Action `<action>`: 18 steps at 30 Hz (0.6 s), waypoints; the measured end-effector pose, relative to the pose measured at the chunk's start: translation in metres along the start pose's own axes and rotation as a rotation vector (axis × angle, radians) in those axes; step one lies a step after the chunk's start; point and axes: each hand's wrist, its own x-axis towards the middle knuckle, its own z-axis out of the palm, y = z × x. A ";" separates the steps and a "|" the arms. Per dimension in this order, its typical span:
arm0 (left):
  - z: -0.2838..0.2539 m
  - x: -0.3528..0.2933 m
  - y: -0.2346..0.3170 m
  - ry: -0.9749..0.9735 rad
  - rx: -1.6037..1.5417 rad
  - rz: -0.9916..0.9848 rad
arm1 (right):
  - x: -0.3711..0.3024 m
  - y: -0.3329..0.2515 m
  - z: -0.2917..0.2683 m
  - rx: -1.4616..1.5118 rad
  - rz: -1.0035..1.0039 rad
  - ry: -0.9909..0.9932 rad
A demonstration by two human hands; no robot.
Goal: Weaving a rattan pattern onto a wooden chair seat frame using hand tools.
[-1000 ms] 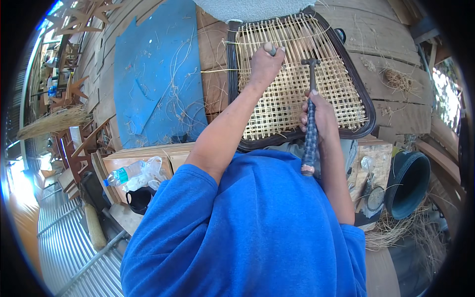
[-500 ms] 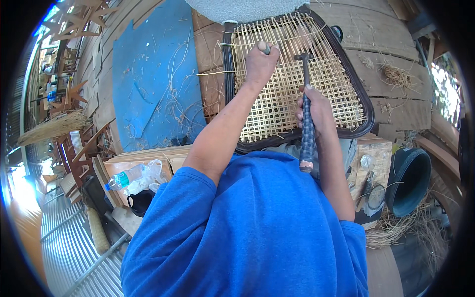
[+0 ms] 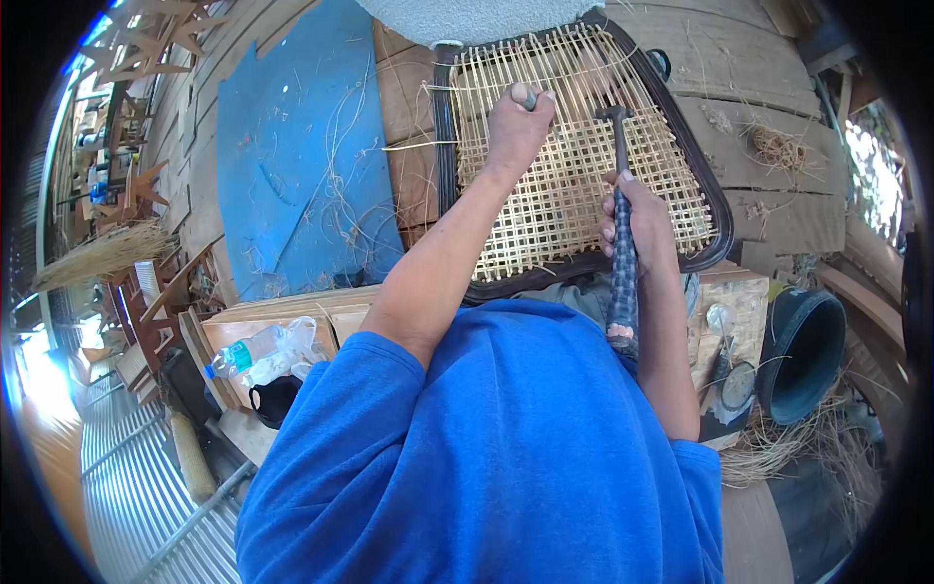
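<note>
"What's the left hand [image 3: 519, 134] gripping?"
"Can't tell: only the rounded end of a handle [image 3: 522, 95] pokes out on top; the rest is hidden."
"And the cane webbing [image 3: 555, 209]?"
"The left forearm [image 3: 443, 238] covers part of it."
"That pale, rough-surfaced thing [image 3: 477, 19] up top?"
"Cut off by the upper edge, like the blue sheet [image 3: 297, 146]."
"The clutter [image 3: 97, 185] at far left?"
"Too small and blurred to make out."

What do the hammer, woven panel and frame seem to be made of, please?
Hammer: dull, dark head, probably metal; dark checkered handle, perhaps rubber or tape-wrapped.
Panel: likely natural cane, from its pale, thin, fibrous-looking strips.
Frame: dark brown, ridged, slightly shiny; wood or plastic, unclear.
</note>
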 end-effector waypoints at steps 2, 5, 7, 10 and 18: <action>0.001 0.000 -0.005 0.024 0.093 0.106 | 0.000 0.002 0.006 0.063 -0.023 0.039; 0.007 -0.012 0.020 -0.026 0.115 0.036 | -0.004 0.004 0.003 -0.144 0.126 -0.093; 0.001 -0.006 0.014 -0.008 0.057 0.021 | -0.007 0.003 -0.001 -0.156 0.097 -0.072; -0.003 0.000 0.013 0.016 0.004 0.006 | -0.006 -0.001 0.000 -0.056 -0.025 0.027; 0.001 0.006 0.001 0.012 0.064 0.014 | 0.005 0.001 0.010 -0.035 0.020 -0.036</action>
